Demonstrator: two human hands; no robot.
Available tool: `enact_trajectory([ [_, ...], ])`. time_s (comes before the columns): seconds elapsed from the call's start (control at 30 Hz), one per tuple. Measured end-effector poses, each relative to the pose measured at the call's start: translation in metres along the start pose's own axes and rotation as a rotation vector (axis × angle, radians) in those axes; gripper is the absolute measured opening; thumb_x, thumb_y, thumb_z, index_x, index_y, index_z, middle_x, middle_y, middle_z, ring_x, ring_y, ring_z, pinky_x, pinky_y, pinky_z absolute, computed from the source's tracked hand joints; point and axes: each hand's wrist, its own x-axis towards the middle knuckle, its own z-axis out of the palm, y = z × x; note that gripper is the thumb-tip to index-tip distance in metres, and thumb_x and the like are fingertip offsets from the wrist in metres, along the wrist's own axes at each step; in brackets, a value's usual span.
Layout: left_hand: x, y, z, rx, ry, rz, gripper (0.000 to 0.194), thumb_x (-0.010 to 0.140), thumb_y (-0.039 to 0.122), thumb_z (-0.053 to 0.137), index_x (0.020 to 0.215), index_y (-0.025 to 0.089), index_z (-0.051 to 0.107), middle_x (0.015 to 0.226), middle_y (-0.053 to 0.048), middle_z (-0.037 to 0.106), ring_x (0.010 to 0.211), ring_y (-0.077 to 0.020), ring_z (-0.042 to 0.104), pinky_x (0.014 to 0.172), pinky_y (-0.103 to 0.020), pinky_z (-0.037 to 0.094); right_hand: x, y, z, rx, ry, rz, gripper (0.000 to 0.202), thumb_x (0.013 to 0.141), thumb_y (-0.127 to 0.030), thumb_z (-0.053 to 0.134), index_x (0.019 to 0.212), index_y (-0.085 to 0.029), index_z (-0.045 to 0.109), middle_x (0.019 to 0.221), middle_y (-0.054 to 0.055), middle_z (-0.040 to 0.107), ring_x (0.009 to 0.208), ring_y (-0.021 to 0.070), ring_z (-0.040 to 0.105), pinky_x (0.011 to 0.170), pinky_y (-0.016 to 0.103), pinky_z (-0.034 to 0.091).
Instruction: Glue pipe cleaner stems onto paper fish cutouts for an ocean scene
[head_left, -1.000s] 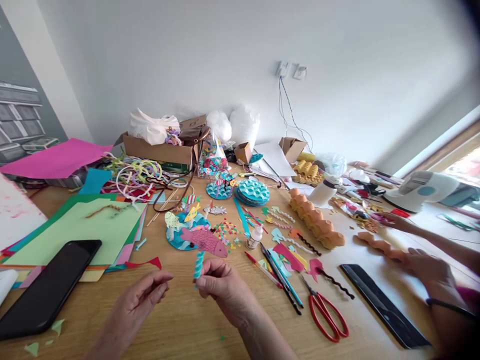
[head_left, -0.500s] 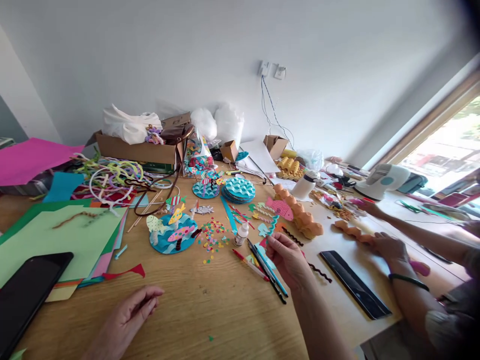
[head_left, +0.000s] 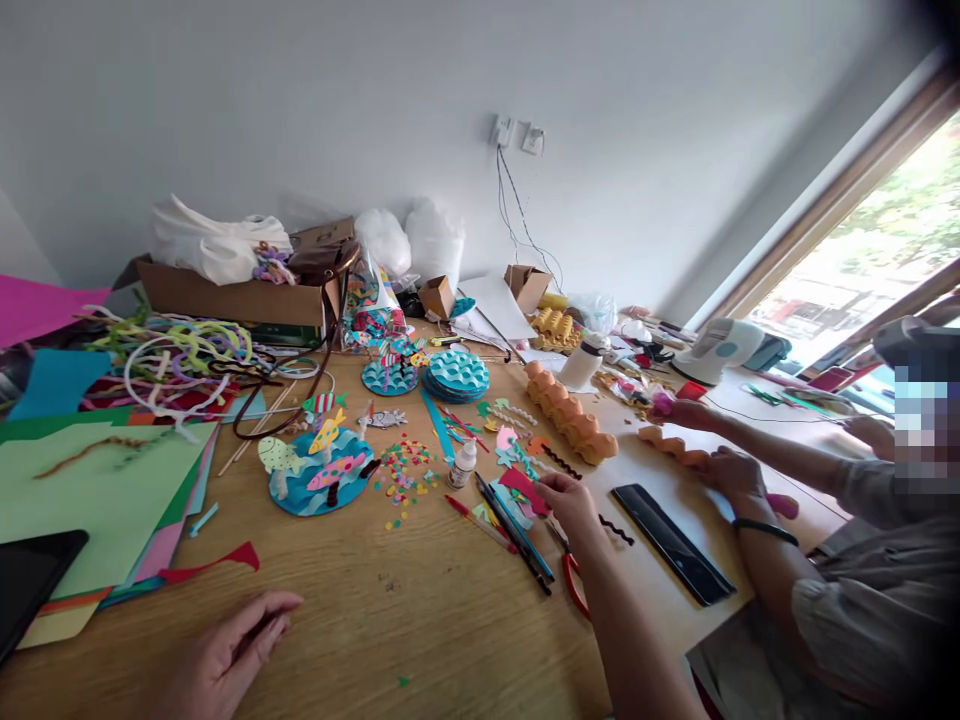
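Note:
My right hand [head_left: 574, 500] reaches over the craft bits right of the middle, its thumb and fingers pinched on a piece of red paper [head_left: 523, 488]. Near it lie dark and blue pens [head_left: 517, 530], red-handled scissors [head_left: 576, 588] partly under my wrist, and a small white glue bottle [head_left: 463, 466]. My left hand [head_left: 251, 635] rests at the lower left on the wooden table, fingers loosely curled and apart, holding nothing. Ahead of it stands a blue wavy disc [head_left: 300, 495] with paper fish on it, beside scattered confetti [head_left: 405, 475].
Coloured paper sheets [head_left: 97, 500] and a dark phone [head_left: 37, 570] lie left. Behind are pipe cleaners [head_left: 172, 360] and stacked blue discs [head_left: 456, 377]. At right, a co-worker's hands touch an orange egg-carton strip [head_left: 675, 450] near a black case [head_left: 673, 543].
The view has turned rightward. My right hand has moved down to the red paper; the blue twisted piece at its fingertips is out of them. The co-worker's far hand holds something pink and red.

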Motion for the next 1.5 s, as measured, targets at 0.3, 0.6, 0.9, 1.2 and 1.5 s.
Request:
enact_trajectory([
  [0.3,-0.001,0.004,0.004,-0.047,0.024,-0.113,0.037,0.042,0.065,0.071,0.062,0.034,0.074,0.067,-0.001,0.073,0.065,-0.0229,0.068,0.056,-0.018,0.054,0.005,0.007,-0.002,-0.486,0.035,-0.051,0.013,0.066,-0.027,0.055,0.059,-0.019,0.062,0.051,-0.002,0.061,0.056,0.0147,0.057,0.056,0.023,0.037],
  [0.6,-0.002,-0.007,0.0,-0.095,0.011,-0.169,0.038,0.041,0.064,0.073,0.065,0.035,0.074,0.071,0.0,0.074,0.069,-0.024,0.068,0.058,-0.02,0.055,-0.006,-0.003,0.002,-0.757,0.029,-0.022,0.019,0.073,-0.031,0.052,0.068,-0.02,0.067,0.067,0.003,0.066,0.069,0.0176,0.058,0.053,0.023,0.032],
  [0.9,-0.001,0.007,0.004,-0.061,0.015,-0.18,0.039,0.037,0.065,0.073,0.061,0.034,0.074,0.067,-0.001,0.074,0.068,-0.0241,0.069,0.058,-0.02,0.055,-0.008,-0.009,0.007,-0.892,0.018,-0.011,0.019,0.076,-0.033,0.052,0.075,-0.022,0.068,0.081,0.006,0.068,0.078,0.0202,0.059,0.053,0.024,0.03],
  [1.2,-0.001,0.005,0.002,0.036,0.026,-0.087,0.029,0.043,0.056,0.074,0.062,0.034,0.074,0.068,0.0,0.073,0.069,-0.0242,0.067,0.059,-0.02,0.054,-0.008,-0.01,0.007,-0.896,0.01,-0.037,0.019,0.077,-0.033,0.053,0.074,-0.022,0.068,0.081,0.006,0.069,0.077,0.021,0.06,0.055,0.025,0.031],
  [1.5,-0.006,0.005,0.0,-0.032,0.044,-0.112,0.036,0.049,0.061,0.071,0.059,0.026,0.07,0.058,0.0,0.068,0.058,-0.0202,0.062,0.054,-0.021,0.053,-0.032,-0.03,-0.003,-0.748,0.028,-0.188,0.021,0.08,-0.034,0.048,0.077,-0.022,0.064,0.075,0.002,0.066,0.072,0.0179,0.057,0.06,0.026,0.035],
])
